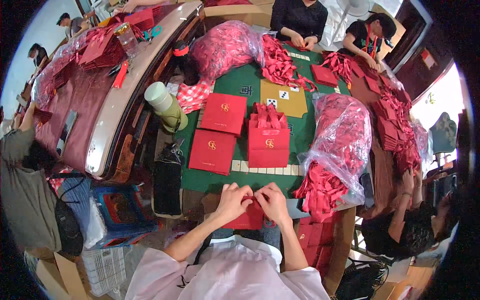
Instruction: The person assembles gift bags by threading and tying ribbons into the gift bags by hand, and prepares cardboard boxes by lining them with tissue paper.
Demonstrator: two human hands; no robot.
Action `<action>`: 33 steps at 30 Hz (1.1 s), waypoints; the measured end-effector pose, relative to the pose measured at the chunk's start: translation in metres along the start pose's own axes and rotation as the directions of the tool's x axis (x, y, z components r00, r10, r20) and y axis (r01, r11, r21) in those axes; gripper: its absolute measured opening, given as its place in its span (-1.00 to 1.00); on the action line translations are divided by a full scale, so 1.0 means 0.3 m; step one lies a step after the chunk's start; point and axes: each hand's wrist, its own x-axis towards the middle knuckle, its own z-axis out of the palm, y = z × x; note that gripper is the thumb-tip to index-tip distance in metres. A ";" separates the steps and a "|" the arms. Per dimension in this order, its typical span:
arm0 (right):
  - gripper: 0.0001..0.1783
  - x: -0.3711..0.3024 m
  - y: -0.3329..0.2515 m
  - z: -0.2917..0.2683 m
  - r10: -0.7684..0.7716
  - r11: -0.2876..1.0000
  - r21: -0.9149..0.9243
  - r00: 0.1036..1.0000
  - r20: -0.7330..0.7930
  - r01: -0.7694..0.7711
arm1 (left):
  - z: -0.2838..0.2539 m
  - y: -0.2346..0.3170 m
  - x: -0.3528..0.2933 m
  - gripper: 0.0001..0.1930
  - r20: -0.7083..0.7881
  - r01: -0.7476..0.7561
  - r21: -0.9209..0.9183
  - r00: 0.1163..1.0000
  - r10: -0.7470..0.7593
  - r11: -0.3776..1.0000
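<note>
Both the left hand (234, 202) and the right hand (272, 200), narrowly closed, pinch the upper edge of a red bag (245, 220) at lower centre of the frame, by the green desk (197, 183).

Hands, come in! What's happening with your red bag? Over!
Left hand, right hand: both pinching near the upper edge of the red bag. Bag partly hidden by fingers. Red ribbons heaped off to the right, apart from hands.
</note>
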 end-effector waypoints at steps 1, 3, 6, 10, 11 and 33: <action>-0.87 0.004 0.011 -0.009 0.000 1.000 -0.001 1.000 -0.001 0.000 | -0.009 0.009 -0.002 -0.82 -0.008 -0.050 0.033 0.999 0.050 0.998; -0.80 0.015 0.052 -0.024 0.003 0.999 0.035 0.976 0.216 -0.010 | -0.022 0.027 -0.003 -0.84 -0.012 -0.102 0.065 0.995 0.103 0.993; -0.78 0.044 0.094 -0.056 0.016 0.999 0.036 0.928 0.371 -0.032 | -0.029 0.041 0.002 -0.89 0.009 -0.253 0.171 0.967 0.255 0.952; -0.83 0.077 0.154 -0.059 0.101 0.948 0.210 0.854 0.511 -0.238 | -0.035 0.046 0.006 -0.90 0.025 -0.395 0.215 0.917 0.399 0.893; -0.85 0.077 0.167 -0.057 0.173 0.871 0.301 0.816 0.552 -0.388 | -0.038 0.046 0.006 -0.88 0.071 -0.423 0.216 0.906 0.418 0.880; -0.64 -0.036 0.097 -0.062 0.141 0.972 0.182 0.989 0.048 -0.147 | -0.069 -0.026 -0.025 -0.82 -0.060 -0.019 0.042 0.998 0.021 0.999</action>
